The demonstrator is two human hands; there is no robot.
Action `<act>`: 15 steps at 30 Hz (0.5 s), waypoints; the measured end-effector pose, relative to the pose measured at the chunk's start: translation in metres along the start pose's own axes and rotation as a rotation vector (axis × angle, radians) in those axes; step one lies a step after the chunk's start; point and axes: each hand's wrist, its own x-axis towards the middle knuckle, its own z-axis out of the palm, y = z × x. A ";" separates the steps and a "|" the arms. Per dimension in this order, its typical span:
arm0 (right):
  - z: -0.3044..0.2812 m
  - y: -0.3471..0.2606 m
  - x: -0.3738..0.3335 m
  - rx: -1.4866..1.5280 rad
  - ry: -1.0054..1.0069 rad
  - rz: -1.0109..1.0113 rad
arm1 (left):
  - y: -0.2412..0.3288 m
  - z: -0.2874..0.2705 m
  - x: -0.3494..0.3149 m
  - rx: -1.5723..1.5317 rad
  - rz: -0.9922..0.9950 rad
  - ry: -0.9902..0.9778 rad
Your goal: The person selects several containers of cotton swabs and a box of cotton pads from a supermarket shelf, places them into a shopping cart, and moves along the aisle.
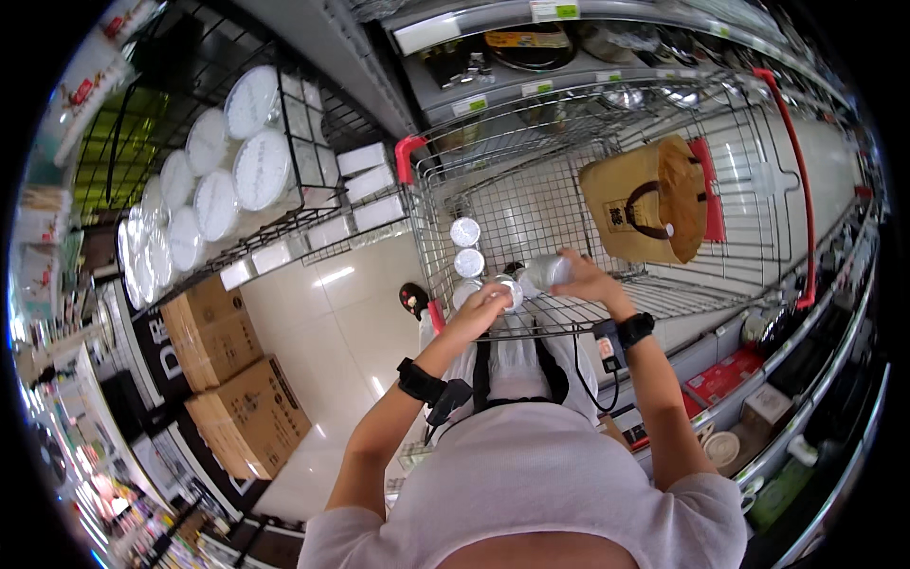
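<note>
My left hand [482, 311] is closed on a small round jar with a white lid [513, 287], at the near side of a wire shopping cart [502, 180]. Just to the right, my right hand [590, 282] grips a clear jar [547, 272] that is tilted on its side, its end toward the left hand. More white-lidded jars stand in a row along the cart's left end, among them a far jar [464, 230] and a nearer jar [468, 262]. Another lid beside my left hand is partly covered by the fingers.
A brown paper bag [630, 204] with dark handles stands in the cart's right part, beside something red [709, 190]. Left of the cart, a black wire rack [301, 142] holds several large white-lidded tubs [261, 169]. Cardboard boxes [248, 417] sit on the floor; shelves [531, 81] run behind.
</note>
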 end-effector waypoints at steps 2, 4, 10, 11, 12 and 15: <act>0.020 0.040 0.026 -0.182 -0.154 0.050 | -0.013 0.007 -0.001 -0.005 -0.024 0.006; 0.035 0.053 0.047 -0.249 -0.390 0.111 | -0.026 0.013 -0.003 -0.046 0.008 0.064; 0.064 0.063 0.083 -0.278 -0.334 0.152 | -0.037 0.016 -0.026 -0.225 0.053 0.201; 0.070 0.070 0.091 -0.280 -0.328 0.155 | -0.038 0.015 -0.028 -0.239 0.046 0.225; 0.076 0.071 0.093 -0.282 -0.357 0.145 | -0.044 0.014 -0.032 -0.257 0.029 0.247; 0.088 0.072 0.098 -0.321 -0.247 0.225 | -0.050 0.004 -0.036 -0.306 -0.011 0.281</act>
